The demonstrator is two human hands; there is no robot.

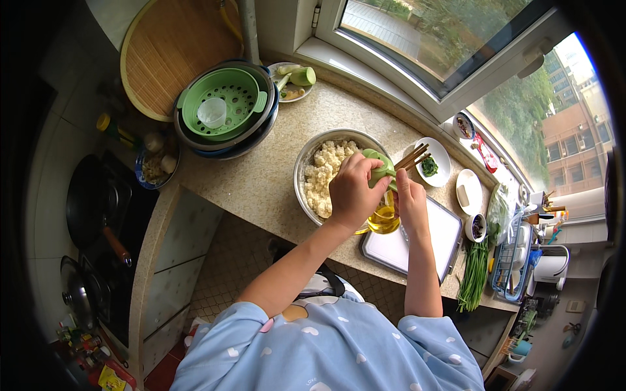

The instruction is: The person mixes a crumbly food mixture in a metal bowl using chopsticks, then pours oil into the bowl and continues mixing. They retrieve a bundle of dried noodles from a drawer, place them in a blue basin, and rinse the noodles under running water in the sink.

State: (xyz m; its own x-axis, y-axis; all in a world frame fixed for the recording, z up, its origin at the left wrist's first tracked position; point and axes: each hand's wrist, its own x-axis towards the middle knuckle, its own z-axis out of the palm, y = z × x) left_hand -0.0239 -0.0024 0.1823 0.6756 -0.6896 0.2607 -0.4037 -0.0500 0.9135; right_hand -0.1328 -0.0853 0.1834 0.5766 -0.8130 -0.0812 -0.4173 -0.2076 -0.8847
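Note:
Over the right part of a metal bowl of crumbly pale dough, both my hands are on a glass oil bottle with a green top and yellow oil in it. My left hand grips the green lid from the left, fingers curled over it. The fingers of my right hand close on the bottle's handle side, with the thumb raised along it. Several wooden chopsticks stick out beyond the bowl's right rim. My hands hide part of the bottle and bowl.
A white cutting board, a plate of chopped greens, a plate with a pale block, a small bowl and green chives lie right. Stacked basins with a green colander stand left, near a wok. An open window borders the counter.

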